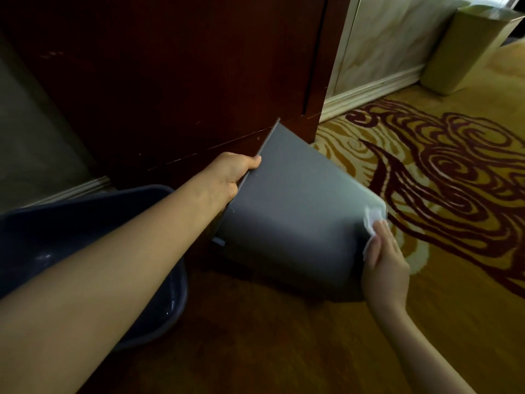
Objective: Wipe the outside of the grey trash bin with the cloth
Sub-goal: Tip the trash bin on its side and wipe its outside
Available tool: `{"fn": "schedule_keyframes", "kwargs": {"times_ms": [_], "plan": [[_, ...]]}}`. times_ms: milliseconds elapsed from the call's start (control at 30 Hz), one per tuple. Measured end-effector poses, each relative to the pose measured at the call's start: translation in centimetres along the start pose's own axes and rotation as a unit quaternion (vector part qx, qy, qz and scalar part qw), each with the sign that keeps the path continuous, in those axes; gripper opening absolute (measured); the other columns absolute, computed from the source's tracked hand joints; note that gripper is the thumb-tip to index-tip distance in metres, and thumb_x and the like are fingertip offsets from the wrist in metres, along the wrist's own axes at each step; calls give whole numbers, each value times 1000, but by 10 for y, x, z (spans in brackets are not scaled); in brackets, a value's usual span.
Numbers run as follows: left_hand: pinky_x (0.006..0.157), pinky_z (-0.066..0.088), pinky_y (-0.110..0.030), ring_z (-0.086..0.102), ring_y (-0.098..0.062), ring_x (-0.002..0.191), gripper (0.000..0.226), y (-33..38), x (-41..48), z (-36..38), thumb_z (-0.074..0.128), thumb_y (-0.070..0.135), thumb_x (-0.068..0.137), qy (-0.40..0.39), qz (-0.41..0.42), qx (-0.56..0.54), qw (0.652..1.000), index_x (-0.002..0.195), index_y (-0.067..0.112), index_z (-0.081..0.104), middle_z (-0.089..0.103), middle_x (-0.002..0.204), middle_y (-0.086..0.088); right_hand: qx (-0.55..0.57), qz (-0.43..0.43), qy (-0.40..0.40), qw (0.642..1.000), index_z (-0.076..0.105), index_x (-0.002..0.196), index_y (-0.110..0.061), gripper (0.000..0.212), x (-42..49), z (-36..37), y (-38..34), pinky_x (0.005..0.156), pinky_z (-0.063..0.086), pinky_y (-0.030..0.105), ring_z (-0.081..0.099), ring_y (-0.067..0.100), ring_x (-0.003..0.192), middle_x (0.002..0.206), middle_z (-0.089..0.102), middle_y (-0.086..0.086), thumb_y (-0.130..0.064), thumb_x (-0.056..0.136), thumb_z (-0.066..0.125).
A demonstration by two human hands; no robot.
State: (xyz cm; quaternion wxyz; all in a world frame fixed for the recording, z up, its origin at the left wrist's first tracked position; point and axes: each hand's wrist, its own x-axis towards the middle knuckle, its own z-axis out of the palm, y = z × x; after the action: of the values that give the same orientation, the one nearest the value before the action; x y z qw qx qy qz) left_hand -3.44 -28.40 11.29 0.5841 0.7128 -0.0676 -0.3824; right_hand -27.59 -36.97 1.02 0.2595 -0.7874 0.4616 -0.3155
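While tipped sideways on carpet beside dark basin (159, 280): grey trash bin (292, 211), rim clamped by left hand (230, 173).
Keep right hand (383, 265) flat, pressing white cloth (372, 220) against bin base edge; wipe in overlapping strokes.

Open carpet (426, 294) right of the tipped bin (289, 217); dark basin (85, 223) (left) and wooden panel (170, 81) crowd it.

Left hand (231, 173) tilts grey bin (295, 211); right hand (383, 265) presses cloth (372, 218).
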Motion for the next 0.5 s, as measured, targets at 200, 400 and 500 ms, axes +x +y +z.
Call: {"fn": "schedule_keyframes", "kwargs": {"times_ms": [200, 400, 500], "plan": [[58, 49, -32, 62, -19, 57, 21, -3, 1, 0, 48, 17, 95, -3, -24, -81, 996, 79, 5, 55, 65, 63, -7, 105, -184, -103, 972, 41, 136, -19, 42, -7, 44, -100, 109, 34, 31, 39, 12, 131, 139, 49, 3, -31, 97, 29], [53, 51, -23, 62, -11, 37, 30, -14, 8, -17, 41, 17, 97, -23, -39, -106, 993, 73, 5, 55, 63, 40, -2, -57, -295, -122, 946, 29, 141, -14, 46, -20, 90, -132, 113, 1, 39, 6, 14, 140, 152, 27, 6, -30, 98, 26], [60, 49, -30, 64, -17, 49, 28, -19, 9, -16, 43, 20, 96, -27, -67, -101, 992, 75, 6, 56, 66, 47, -6, -116, -314, -108, 936, 16, 145, -23, 48, -33, 91, -101, 114, 1, 40, 4, 13, 143, 154, 19, 0, -34, 99, 22]]}}
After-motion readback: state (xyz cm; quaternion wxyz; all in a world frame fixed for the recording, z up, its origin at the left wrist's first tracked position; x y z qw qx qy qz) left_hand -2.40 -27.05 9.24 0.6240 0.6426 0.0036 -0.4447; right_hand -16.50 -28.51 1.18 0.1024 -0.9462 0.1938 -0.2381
